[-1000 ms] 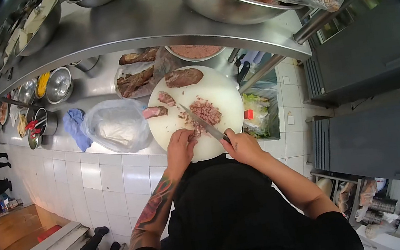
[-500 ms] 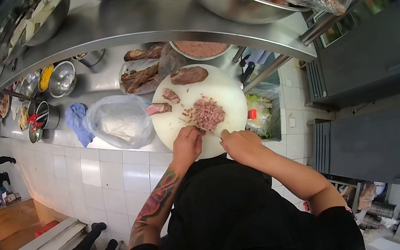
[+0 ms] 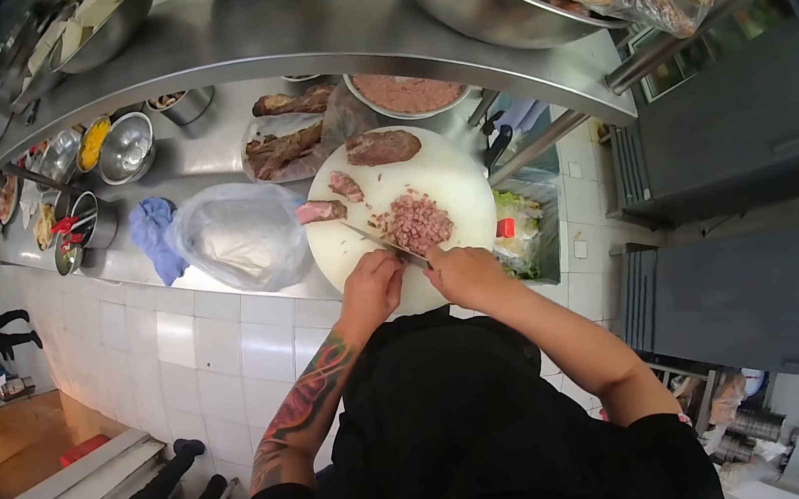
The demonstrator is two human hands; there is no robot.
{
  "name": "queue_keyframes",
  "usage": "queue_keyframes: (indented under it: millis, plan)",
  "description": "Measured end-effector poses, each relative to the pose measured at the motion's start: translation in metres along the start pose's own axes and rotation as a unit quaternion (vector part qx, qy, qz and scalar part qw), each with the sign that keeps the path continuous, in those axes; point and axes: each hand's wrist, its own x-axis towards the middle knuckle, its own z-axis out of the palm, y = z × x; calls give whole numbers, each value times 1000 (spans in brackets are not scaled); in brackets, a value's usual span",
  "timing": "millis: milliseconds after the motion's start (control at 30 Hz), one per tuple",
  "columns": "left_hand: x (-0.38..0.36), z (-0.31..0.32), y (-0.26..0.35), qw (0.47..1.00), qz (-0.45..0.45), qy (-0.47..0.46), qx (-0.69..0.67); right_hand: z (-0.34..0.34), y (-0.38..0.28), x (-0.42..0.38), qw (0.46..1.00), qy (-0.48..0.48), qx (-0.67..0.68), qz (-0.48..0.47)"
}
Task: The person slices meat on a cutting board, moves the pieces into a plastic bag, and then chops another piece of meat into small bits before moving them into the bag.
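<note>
A knife (image 3: 380, 241) crosses the round white cutting board (image 3: 461, 176), its blade slanting up and to the left. Its handle is in my right hand (image 3: 465, 275), which is closed around it. Beside the blade, my left hand (image 3: 371, 286) rests on the board with its fingers curled together; whatever lies under them is hidden. A pile of diced meat (image 3: 419, 223) sits just beyond the blade. Farther up the board are a large brown piece of meat (image 3: 383, 148), a small chunk (image 3: 345, 187) and a pinkish strip of meat (image 3: 322, 211).
Left of the board lie a clear plastic bag (image 3: 242, 238) and a blue cloth (image 3: 154, 239). Bagged meat (image 3: 286, 150) and a bowl of minced meat (image 3: 409, 90) stand behind it. A steel shelf (image 3: 309, 19) overhangs the counter. A bin (image 3: 546, 230) is at the right.
The knife has turned and slid, so more of its blade shows, pointing up-left. My right hand has shifted slightly left with it. My left hand stays beside the blade.
</note>
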Motion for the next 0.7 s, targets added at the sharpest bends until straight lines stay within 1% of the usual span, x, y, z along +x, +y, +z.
queue_keyframes:
  millis: [67,133,200,233,367,433,533,633,700]
  plan:
    - [4,-4,-1,1000,12,3,-5,-23,-8,-9,1000,-12,1,-4]
    - [-2,-5,-1,1000,7,11,-8,-32,-16,-23,999,-32,-5,-6]
    - [-7,-5,-3,1000,3,-6,-2,4,-10,-9,1000,-23,12,-1]
    - [-6,-5,-4,1000,3,-20,6,11,-11,-4,1000,-8,26,4]
    - [-5,-10,-4,1000,14,-9,8,-7,-13,1,1000,17,11,-22]
    - [-9,-10,-4,1000,17,-3,-8,-22,-21,-15,1000,-8,11,-20]
    - [-13,-10,-9,1000,17,-21,10,18,-16,-1,1000,6,30,-3]
    - [-14,-11,-9,999,29,-14,0,5,-14,4,999,10,25,-27]
    - [-14,-13,-9,999,27,-16,4,-7,-20,-6,999,2,19,-27]
